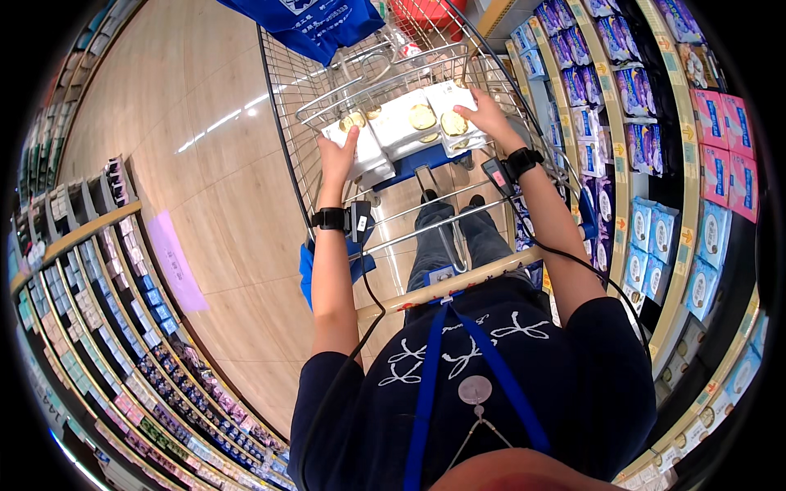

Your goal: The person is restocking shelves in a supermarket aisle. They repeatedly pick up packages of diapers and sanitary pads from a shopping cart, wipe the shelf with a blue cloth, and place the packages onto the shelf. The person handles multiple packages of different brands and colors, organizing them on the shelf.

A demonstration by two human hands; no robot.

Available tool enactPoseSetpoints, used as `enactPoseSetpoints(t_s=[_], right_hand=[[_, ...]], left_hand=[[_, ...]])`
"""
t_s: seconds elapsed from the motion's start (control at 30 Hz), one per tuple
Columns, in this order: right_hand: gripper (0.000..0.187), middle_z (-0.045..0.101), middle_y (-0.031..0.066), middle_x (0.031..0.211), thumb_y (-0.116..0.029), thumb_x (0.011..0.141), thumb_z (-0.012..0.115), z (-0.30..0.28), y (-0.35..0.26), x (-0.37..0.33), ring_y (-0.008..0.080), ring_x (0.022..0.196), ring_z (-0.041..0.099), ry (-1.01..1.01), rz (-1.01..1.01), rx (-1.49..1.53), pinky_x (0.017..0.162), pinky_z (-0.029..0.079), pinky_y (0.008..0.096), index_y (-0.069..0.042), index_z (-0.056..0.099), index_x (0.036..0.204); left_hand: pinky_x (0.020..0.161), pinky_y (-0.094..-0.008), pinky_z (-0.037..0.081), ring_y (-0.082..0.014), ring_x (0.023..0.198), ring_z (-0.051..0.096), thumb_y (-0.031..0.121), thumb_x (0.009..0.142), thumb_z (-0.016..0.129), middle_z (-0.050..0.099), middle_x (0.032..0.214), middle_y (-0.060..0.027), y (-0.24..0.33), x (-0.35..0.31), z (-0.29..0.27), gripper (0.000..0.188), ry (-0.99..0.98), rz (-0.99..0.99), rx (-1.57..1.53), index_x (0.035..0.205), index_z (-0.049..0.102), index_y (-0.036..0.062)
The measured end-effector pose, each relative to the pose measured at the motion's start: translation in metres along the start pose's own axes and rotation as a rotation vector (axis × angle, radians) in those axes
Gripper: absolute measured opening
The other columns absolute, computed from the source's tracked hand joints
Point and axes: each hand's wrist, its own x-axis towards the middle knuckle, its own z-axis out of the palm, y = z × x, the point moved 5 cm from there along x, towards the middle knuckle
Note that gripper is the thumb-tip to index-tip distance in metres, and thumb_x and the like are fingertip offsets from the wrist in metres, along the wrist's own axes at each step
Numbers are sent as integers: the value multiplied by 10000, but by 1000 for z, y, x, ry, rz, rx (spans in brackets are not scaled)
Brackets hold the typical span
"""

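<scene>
Both my arms reach forward over the handle of a wire shopping cart [288, 135]. White packs with round gold marks [407, 117] sit side by side in the cart's near part. My left hand [337, 151] grips the left end of the group, its thumb up along the leftmost pack and its fingers hidden behind it. At the other end, my right hand [489, 116] holds the rightmost white pack [450, 102], thumb on the front near its gold circle. The packs stand close together between my two hands.
A blue bag [315, 24] hangs over the cart's far left. The cart's pale handle bar [458, 282] crosses before my body. Shelves of purple, pink and blue packs [643, 147] rise close on the right; a low shelf [123, 327] curves along the left beyond the wood-look floor [237, 270].
</scene>
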Motion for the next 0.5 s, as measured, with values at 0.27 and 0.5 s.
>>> enactPoseSetpoints(t_s=[0.27, 0.5], right_hand=[[329, 645, 193, 1077, -185, 868, 682, -17, -71, -28, 358, 1001, 617, 263, -337, -162, 869, 496, 423, 2, 643, 1137], [203, 649, 127, 989, -84, 873, 616, 4, -120, -89, 297, 920, 629, 34, -504, -86, 827, 503, 399, -50, 678, 1063]], left_hand=[[998, -466, 431, -472, 1155, 544, 401, 875, 671, 571, 1219, -343, 68, -73, -42, 707, 152, 146, 249, 1279, 476, -146], [979, -415, 461, -373, 1160, 590, 285, 906, 656, 640, 1211, -222, 108, -191, -89, 436, 180, 193, 184, 1238, 606, 7]])
